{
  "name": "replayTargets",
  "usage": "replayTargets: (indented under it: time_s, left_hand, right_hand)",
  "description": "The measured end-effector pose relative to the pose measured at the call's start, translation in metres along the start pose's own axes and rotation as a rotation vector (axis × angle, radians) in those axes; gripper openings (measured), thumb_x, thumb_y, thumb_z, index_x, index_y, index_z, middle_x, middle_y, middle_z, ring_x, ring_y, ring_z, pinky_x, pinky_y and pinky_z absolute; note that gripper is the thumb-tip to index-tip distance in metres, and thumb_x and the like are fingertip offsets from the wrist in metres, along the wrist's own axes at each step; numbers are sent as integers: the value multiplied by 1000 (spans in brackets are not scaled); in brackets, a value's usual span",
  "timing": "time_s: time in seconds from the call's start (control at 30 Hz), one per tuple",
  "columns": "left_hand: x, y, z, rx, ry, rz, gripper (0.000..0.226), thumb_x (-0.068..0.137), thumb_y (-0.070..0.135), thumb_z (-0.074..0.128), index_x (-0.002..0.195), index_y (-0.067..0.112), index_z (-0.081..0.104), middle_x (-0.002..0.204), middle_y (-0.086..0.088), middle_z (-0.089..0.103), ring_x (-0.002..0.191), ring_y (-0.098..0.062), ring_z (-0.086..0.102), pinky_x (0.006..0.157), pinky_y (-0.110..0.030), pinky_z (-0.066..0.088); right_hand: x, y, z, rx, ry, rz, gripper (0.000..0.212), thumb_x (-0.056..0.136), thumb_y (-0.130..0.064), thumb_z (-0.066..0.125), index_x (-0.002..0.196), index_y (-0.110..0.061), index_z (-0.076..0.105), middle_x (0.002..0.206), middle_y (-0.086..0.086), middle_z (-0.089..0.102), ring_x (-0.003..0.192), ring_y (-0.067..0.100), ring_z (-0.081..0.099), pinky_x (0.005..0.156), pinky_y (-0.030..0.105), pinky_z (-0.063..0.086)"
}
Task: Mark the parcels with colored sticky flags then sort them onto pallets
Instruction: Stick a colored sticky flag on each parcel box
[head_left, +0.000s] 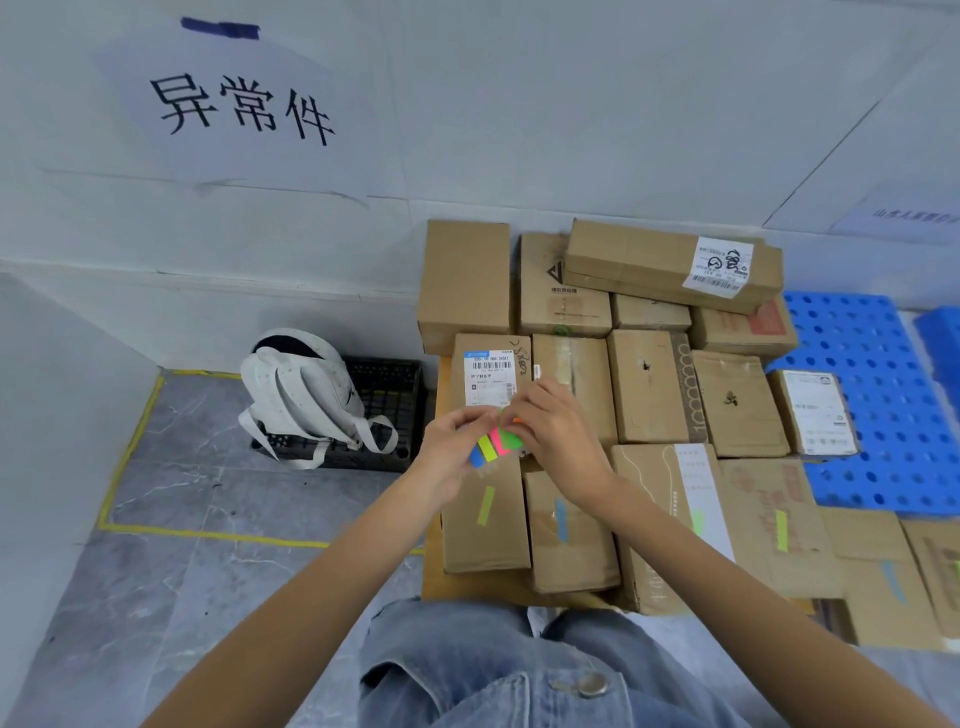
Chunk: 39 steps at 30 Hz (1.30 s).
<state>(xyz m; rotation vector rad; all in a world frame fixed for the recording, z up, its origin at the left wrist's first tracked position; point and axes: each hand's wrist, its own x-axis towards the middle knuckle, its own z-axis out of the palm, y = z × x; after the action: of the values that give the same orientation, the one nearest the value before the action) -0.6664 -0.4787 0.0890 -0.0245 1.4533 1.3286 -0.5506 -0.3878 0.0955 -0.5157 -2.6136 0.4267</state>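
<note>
My left hand (451, 451) holds a pad of sticky flags (496, 446) with blue, yellow, pink and green strips. My right hand (556, 434) pinches at the pad's top right edge, where an orange tip shows. Both hands hover over a cardboard parcel with a white shipping label (488, 378). Several brown parcels lie in rows in front of me. One near parcel carries a yellow-green flag (485, 505), its neighbour a blue flag (561, 520), and two further right bear a green flag (697, 521) and a yellow flag (781, 530).
A blue plastic pallet (878, 415) lies at the right behind the parcels. At the left, a white backpack (301, 395) leans on a black crate (387, 415). Yellow floor tape (124, 457) marks a bay below a wall sign (241, 109).
</note>
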Motion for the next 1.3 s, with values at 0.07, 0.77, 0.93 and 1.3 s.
replayTargets:
  time_s: [0.07, 0.77, 0.93, 1.3]
  left_hand:
    - [9, 3, -2, 22, 64, 24, 2, 86, 12, 65, 87, 13, 66, 98, -11, 65, 78, -20, 64, 66, -30, 56]
    - [81, 11, -32, 116, 371, 148, 9, 85, 15, 67, 79, 21, 66, 88, -1, 65, 84, -19, 65, 75, -37, 56]
    - [65, 9, -26, 141, 331, 159, 3, 87, 15, 65, 85, 18, 67, 90, -1, 65, 85, -16, 64, 69, -27, 55]
    - [8, 25, 24, 259, 81, 197, 11, 83, 18, 69, 93, 13, 68, 99, -1, 65, 84, -13, 63, 60, -18, 52]
  right_hand:
    - [4, 3, 5, 29, -39, 16, 5, 77, -8, 67, 76, -11, 64, 75, 1, 58, 77, 12, 41, 66, 24, 39]
    - [50, 58, 82, 162, -356, 668, 31, 73, -23, 76, 89, -18, 50, 96, -4, 51, 84, 12, 46, 66, 25, 42]
    - [45, 54, 78, 152, -366, 666, 29, 79, -21, 69, 93, -20, 45, 102, -3, 49, 91, 14, 46, 73, 29, 46]
    - [3, 26, -29, 522, -217, 416, 39, 81, -24, 70, 117, -25, 58, 98, -3, 53, 76, 14, 53, 70, 21, 48]
